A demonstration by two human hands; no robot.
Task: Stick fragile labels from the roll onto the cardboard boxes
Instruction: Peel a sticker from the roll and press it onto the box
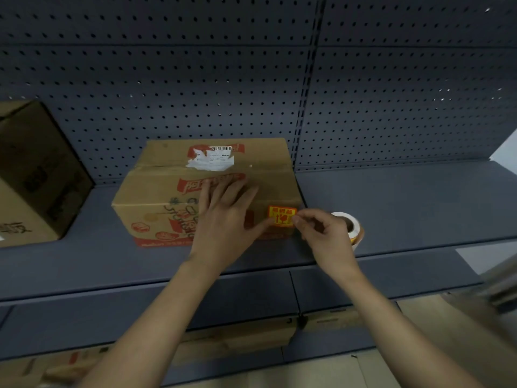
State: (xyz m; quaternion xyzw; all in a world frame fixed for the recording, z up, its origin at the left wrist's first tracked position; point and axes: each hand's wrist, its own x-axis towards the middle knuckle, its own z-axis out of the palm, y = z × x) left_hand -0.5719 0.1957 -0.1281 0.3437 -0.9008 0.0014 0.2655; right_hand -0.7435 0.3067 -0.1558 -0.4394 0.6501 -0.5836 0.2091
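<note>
A brown cardboard box [167, 180] with red print and a torn white shipping label stands on the grey shelf [405, 197]. A yellow-and-red fragile label [281, 216] lies against the box's front right corner. My left hand [223, 219] rests flat on the box, fingers spread, its thumb at the label's left edge. My right hand [321, 231] pinches the label's right edge between thumb and forefinger. The label roll [349, 224] sits on the shelf just right of the box, partly hidden behind my right hand.
A second, larger cardboard box [36, 175] stands at the left end of the shelf. A perforated grey back panel [251, 79] rises behind. More cardboard boxes [237, 337] sit on the level below the shelf's front edge.
</note>
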